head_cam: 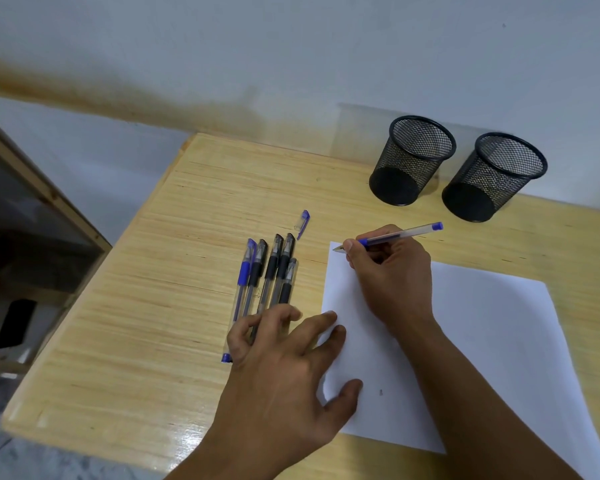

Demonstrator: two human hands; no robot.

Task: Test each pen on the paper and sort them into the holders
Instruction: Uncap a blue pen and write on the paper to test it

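Nearest the camera, the left hand (284, 368) lay spread and relaxed on the wooden table (125, 306), its index and middle fingertips and its thumb pressing the left edge of the white sheet of paper (482, 341), its outer fingers resting over the lower ends of the capped pens (267, 278). It held nothing; the fingers were only loosely bent. Those pens, five as far as could be told, lay side by side just left of the paper and ran away from that hand: one with a blue grip on the outside, the others with black grips. Beyond and to the right of the left hand, the right hand (392, 275) rested on the paper and pinched an uncapped blue pen (395, 236) between thumb and fingers, curled tightly round its barrel in a writing grip. The pen's tip pointed left of the grip, at or just above the paper's far left corner; contact could not be told. Its blue end stuck out to the right. Left of and slightly beyond that grip, a loose blue cap (302, 222) lay on the table. Farthest from the grip, to its right by the wall (291, 46), stood two black mesh holders (413, 161) (496, 178), close together.
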